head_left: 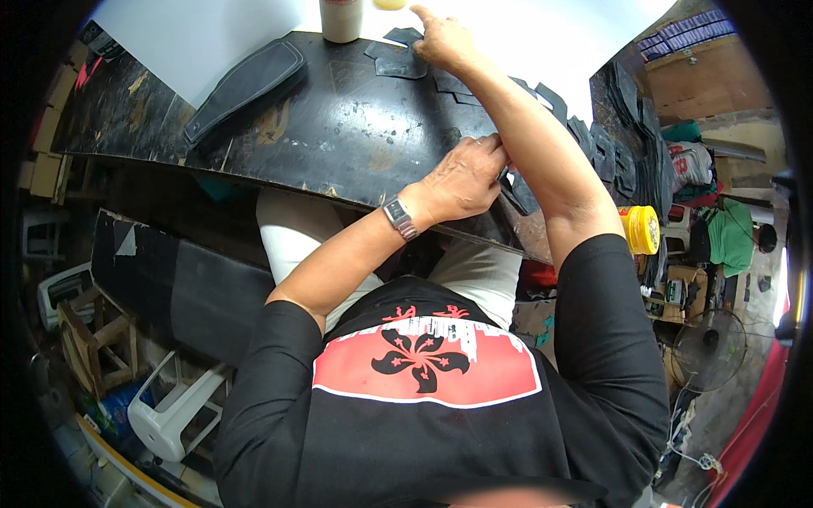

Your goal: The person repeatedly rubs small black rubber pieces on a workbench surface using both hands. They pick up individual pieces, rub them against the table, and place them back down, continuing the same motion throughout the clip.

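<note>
My left hand (461,178), with a metal-banded wristwatch (396,215), is closed low over the table's near edge. Its fingertips go behind my right forearm, so what they grip is hidden; dark flat pieces (521,193) lie just beside them. Stretched far over the table, my right hand (445,41) points its index finger toward a yellow round thing (391,3) cut off by the top edge. No object shows in that hand. Below its fingers lie black cut pieces (400,63), which look like leather. To their left stands a cylindrical container (342,19).
A long black stitched strap-like piece (254,80) lies at left on the worn black table (339,127). White sheets (203,34) cover its far side. Stacks of black pieces (622,152) and a yellow tub (639,230) are at right. A black bench (195,288) stands at lower left.
</note>
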`<state>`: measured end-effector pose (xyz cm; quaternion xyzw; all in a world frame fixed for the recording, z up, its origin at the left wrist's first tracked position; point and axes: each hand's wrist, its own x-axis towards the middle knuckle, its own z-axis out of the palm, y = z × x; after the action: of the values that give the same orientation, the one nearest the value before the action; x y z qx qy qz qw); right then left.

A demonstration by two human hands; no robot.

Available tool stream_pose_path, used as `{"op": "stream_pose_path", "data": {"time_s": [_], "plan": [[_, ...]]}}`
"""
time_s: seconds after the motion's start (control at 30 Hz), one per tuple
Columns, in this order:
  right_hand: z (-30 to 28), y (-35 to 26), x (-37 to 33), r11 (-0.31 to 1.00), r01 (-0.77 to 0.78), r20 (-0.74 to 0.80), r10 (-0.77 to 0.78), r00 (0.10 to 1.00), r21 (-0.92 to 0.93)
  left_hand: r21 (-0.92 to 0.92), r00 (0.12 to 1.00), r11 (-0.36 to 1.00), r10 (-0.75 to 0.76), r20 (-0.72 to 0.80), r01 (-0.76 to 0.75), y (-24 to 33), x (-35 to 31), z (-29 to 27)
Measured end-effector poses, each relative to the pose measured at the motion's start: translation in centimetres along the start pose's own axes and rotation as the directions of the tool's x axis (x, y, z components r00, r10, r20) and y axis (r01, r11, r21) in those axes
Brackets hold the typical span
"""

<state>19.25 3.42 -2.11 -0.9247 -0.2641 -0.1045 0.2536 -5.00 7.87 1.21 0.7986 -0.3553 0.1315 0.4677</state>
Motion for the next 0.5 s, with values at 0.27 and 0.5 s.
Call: {"op": "stream_pose_path", "data": {"time_s": [0.27, 0.5], "plan": [[2.3, -1.4, -0.1, 0.993, 0.120, -0.098, -0.121, 0.988, -0.010, -0.239, 0.858, 0.922, -0.375, -0.350, 0.306, -2.1, -4.2, -4.9], [2.6, -5.8, -1.1, 0.954, 0.132, 0.051, -0.151, 0.987, 0.271, -0.317, 0.629, 0.837, -0.545, -0.554, 0.446, -6.3, -7.5, -11.1]]}}
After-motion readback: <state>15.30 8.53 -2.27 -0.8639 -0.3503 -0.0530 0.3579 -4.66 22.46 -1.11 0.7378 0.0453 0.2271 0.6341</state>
